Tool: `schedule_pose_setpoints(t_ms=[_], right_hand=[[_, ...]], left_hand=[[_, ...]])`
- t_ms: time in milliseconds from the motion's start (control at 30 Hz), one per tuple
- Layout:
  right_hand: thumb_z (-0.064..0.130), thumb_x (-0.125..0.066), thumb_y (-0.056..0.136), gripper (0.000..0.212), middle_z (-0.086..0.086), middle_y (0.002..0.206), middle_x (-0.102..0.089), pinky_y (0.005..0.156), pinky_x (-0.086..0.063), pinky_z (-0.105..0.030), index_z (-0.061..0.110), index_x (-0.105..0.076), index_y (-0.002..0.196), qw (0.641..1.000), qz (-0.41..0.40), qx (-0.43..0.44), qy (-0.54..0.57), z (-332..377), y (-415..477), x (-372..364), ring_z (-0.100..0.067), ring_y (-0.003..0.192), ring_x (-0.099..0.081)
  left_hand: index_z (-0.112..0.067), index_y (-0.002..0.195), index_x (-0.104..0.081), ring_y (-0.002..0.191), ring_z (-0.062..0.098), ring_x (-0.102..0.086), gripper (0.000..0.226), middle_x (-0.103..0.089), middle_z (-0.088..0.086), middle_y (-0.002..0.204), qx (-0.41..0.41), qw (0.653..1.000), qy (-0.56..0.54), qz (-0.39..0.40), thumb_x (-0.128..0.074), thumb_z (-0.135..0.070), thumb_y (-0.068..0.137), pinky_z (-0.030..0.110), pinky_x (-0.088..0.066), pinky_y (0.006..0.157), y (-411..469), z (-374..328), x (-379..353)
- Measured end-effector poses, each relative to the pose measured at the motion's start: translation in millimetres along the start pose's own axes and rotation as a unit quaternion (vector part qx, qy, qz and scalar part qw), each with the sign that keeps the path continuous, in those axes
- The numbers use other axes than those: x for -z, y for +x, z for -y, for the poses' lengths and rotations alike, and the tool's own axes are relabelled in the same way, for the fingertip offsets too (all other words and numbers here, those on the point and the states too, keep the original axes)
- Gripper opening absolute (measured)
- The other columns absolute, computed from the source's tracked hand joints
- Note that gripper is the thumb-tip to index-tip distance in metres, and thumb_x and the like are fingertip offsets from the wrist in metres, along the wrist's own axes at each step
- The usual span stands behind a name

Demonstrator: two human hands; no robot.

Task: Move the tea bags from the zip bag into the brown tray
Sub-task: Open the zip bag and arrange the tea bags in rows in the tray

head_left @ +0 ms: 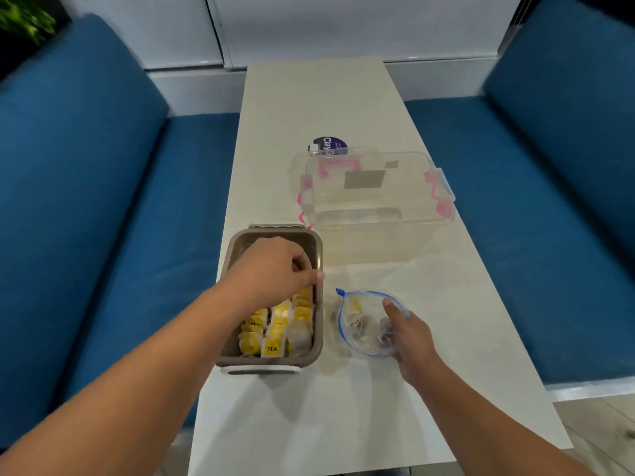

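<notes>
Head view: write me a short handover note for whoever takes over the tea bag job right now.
The left hand hovers over the brown rectangular tray, fingers curled; I cannot tell whether it holds anything.
The right hand grips the clear blue-rimmed zip bag, open on the white table.
Done: many yellow-tagged tea bags fill the tray's near half.
Left: a few seem to remain in the zip bag.

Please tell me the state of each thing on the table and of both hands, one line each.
Brown rectangular plastic tray: upright, near half filled with yellow tea bags.
Clear zip bag with blue rim: open, a few bags left inside.
Clear plastic box with pink latches: looks empty; lid unclear.
Left hand: fingers curled over tray; grip unclear.
Right hand: holds zip bag.
</notes>
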State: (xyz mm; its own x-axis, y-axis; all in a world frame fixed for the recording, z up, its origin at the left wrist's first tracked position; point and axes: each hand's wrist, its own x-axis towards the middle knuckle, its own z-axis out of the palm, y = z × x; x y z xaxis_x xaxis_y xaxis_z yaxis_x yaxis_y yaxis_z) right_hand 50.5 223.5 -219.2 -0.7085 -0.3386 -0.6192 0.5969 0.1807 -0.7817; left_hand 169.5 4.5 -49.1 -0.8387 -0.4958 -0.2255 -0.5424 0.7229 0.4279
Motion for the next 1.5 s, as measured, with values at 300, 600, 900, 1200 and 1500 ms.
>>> schedule_pose_setpoints(t_ms=[300, 600, 900, 1200, 1500], right_hand=[[0.038, -0.076, 0.091, 0.031, -0.009, 0.083, -0.070, 0.070, -0.056, -0.039, 0.009, -0.070, 0.094, 0.998, 0.032, 0.018, -0.053, 21.6, 0.0, 25.2, -0.025, 0.071, -0.065], [0.042, -0.075, 0.091, 0.035, -0.005, 0.075, -0.066, 0.062, -0.050, -0.032, 0.008, -0.067, 0.092, 0.995, 0.061, 0.020, -0.076, 32.5, 10.8, 47.0, -0.019, 0.061, -0.058], [0.040, -0.076, 0.091, 0.034, -0.004, 0.078, -0.071, 0.064, -0.054, -0.033, 0.007, -0.072, 0.100, 0.994, 0.088, 0.017, -0.068, 29.5, 22.4, 55.0, -0.017, 0.064, -0.064], [0.044, -0.078, 0.088, 0.041, -0.022, 0.099, -0.076, 0.086, -0.061, -0.053, 0.006, -0.072, 0.104, 0.992, 0.100, 0.017, -0.076, 23.6, 32.9, 58.5, -0.036, 0.086, -0.074], [0.040, -0.074, 0.092, 0.031, -0.014, 0.095, -0.077, 0.080, -0.062, -0.045, 0.011, -0.073, 0.102, 0.992, 0.104, 0.014, -0.075, 31.3, 27.6, 56.8, -0.028, 0.082, -0.072]], left_hand=[[-0.026, 0.085, -0.076, 0.066, -0.003, -0.057, 0.007, -0.065, -0.015, 0.070, -0.009, 0.991, -0.127, -0.029, -0.074, -0.032, 0.086, 0.010, -0.041, 0.059, 1.0, -80.8, -38.9], [-0.021, 0.088, -0.079, 0.086, 0.022, -0.070, 0.017, -0.075, 0.003, 0.092, 0.075, 0.995, 0.024, 0.058, -0.066, -0.013, 0.080, 0.028, -0.056, 0.079, 22.0, -105.1, -130.0], [-0.018, 0.108, -0.074, 0.097, 0.027, -0.066, 0.023, -0.070, 0.008, 0.106, 0.114, 0.987, 0.086, 0.067, -0.063, -0.020, 0.087, 0.028, -0.049, 0.076, 21.9, -96.3, -160.3], [-0.021, 0.103, -0.072, 0.094, 0.025, -0.064, 0.033, -0.063, 0.004, 0.104, 0.083, 0.988, 0.127, 0.020, -0.061, -0.049, 0.090, 0.026, -0.042, 0.070, 17.3, -100.3, -173.0], [-0.021, 0.105, -0.073, 0.090, 0.024, -0.066, 0.023, -0.071, 0.003, 0.100, 0.061, 0.991, 0.121, 0.015, -0.052, -0.025, 0.095, 0.031, -0.050, 0.076, 18.7, -109.4, -174.9]])
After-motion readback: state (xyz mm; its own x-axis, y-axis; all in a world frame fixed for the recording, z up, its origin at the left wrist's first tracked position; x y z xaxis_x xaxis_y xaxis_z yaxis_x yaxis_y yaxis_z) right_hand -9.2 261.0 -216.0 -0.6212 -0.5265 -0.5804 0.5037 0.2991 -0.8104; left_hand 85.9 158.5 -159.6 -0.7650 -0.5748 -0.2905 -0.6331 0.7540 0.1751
